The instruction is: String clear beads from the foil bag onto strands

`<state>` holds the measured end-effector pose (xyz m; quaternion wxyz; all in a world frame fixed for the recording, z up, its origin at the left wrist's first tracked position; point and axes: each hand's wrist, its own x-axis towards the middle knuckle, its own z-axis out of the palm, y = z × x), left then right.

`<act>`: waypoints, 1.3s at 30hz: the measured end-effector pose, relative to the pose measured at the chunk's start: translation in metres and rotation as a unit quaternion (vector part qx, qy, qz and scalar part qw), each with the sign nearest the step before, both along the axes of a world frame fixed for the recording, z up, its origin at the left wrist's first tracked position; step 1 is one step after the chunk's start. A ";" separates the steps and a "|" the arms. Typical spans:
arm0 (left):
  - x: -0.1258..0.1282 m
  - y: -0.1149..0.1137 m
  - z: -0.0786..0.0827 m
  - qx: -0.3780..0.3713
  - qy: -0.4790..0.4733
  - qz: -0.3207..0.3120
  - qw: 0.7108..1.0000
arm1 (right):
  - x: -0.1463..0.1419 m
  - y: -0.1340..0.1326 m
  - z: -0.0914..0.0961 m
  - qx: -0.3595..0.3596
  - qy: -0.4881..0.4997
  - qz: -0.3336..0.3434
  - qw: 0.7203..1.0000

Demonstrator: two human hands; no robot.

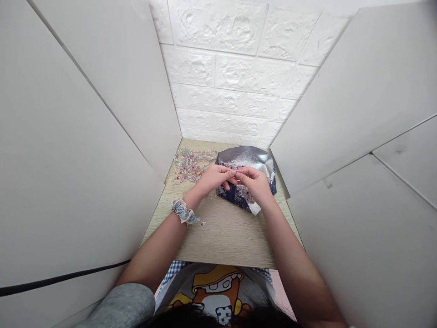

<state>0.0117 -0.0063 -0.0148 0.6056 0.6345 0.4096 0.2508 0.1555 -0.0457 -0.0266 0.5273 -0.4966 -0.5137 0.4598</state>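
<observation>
pinching a short run of small pinkish beads (233,167), two hands work close together over a wood-grain table (225,237). the left hand (213,178) and the right hand (253,181) both curl inward, nearly closed, with their fingertips (240,171) meeting around the beads. the beads are too small to show exactly how each hand has them. just under the hands sits a pouch (244,159), silver on top and patterned navy lower down; i can't tell whether either hand touches it. to the left of the hands, a loose heap of clear and pink bead strands (191,165) lies on the table near its far edge. a blue scrunchie (183,212) circles the left wrist, with a few tiny bits (203,223) on the table just beside it. white panels (78,136) stand on both sides, a white brick-textured wall (221,73) rises behind, and a cartoon-print shirt (213,291) shows at the bottom of the view.
</observation>
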 end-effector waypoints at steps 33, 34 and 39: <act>0.000 -0.009 0.014 -0.002 -0.074 0.014 0.997 | 0.009 -0.006 0.009 0.129 -0.328 -0.131 0.926; 0.000 -0.009 0.014 -0.013 -0.067 0.030 0.997 | 0.009 -0.006 0.009 0.128 -0.348 -0.125 0.920; -0.002 -0.007 0.018 -0.033 0.003 0.093 0.995 | 0.017 -0.008 0.007 0.071 -0.485 -0.089 0.867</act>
